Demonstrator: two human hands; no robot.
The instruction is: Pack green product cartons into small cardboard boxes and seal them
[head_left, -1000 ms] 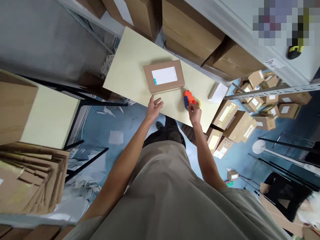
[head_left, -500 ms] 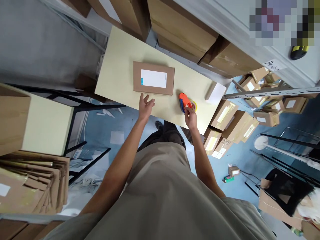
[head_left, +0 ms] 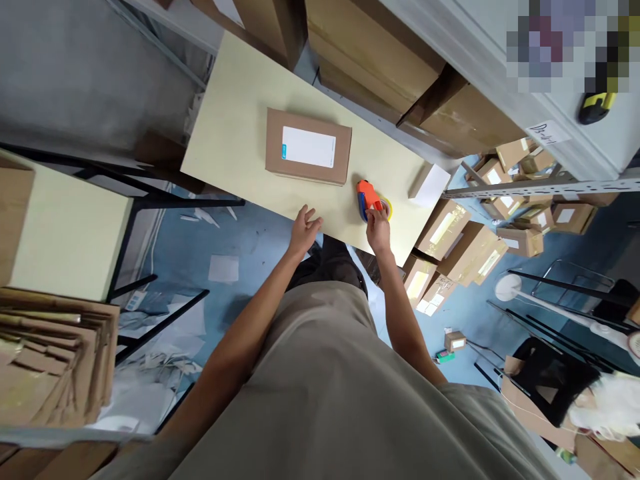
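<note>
so from what's showing, the brown box (head_left: 303,170) is looking pretty far along: its lid is lying closed and a white label (head_left: 309,148) is already sitting on top. i'm not spotting any tape across the top or the near side, so if it's needing a strip, i'd guess that part is being left for later, though clear tape could easily be hiding from this view. the right hand (head_left: 379,231) is pinching in narrow on the near end of the orange and blue tape dispenser (head_left: 368,193), which is resting on the counter (head_left: 235,120) just to the right of the box. the left hand (head_left: 305,231) is holding nothing, fingers loosely spread, hovering by the counter's near edge, apart from the box. the box itself is lying flat near the middle of the counter, long and low, corners looking neat, no dents showing, and the label is carrying a small blue patch at its left end, print too tiny to be reading.
</note>
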